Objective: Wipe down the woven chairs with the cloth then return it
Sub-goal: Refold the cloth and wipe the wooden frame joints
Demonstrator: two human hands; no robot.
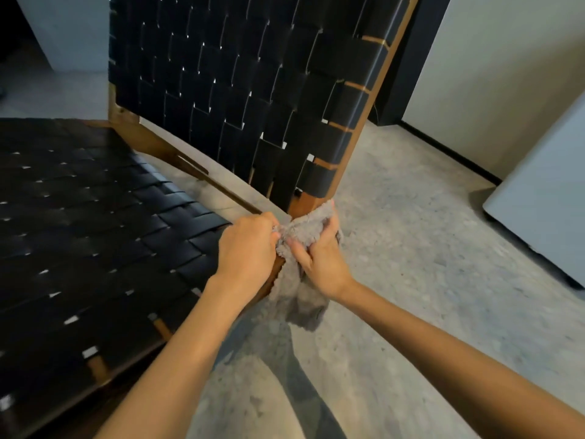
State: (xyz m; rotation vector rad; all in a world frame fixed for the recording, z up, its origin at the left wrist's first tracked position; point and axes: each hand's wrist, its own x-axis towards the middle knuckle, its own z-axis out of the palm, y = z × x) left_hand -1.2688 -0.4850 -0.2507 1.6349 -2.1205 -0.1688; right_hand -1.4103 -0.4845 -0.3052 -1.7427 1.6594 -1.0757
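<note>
Cloth (302,282) grey, fluffy, bunched between left hand (248,248), right hand (319,261)

A fluffy grey cloth (302,274) is bunched at the seat corner of the woven chair (133,236), just below its backrest post, one end hanging down past the seat edge. The chair is strapped in black weave on a brown wooden frame.
</note>
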